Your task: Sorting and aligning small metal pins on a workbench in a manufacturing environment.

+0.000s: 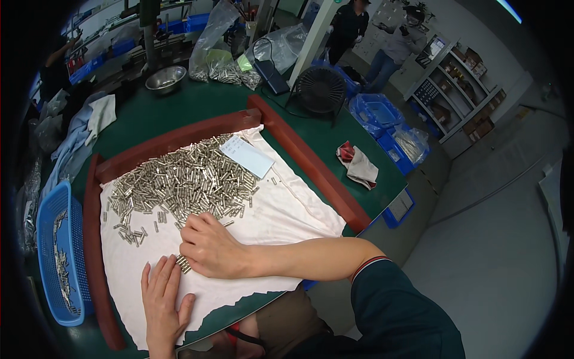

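A large heap of small silvery metal pins (185, 176) is spread over a white cloth (275, 218). My left hand (162, 293) lies flat on the cloth at the near left, fingers stretched out. Its fingertips are beside a short row of pins (183, 264) lined up side by side. Over that row, at the heap's near edge, my right hand (212, 246) is closed with its fingers curled down. Whatever its fingertips grip is hidden beneath the hand. A few loose pins (133, 235) lie left of my hands.
Reddish-brown bars (311, 161) frame the cloth on three sides. A blue basket (70, 239) with metal pieces stands left. A paper slip (247, 155) touches the heap. Farther back are a metal bowl (166, 79), a black fan (321, 90) and bagged parts; two people stand beyond.
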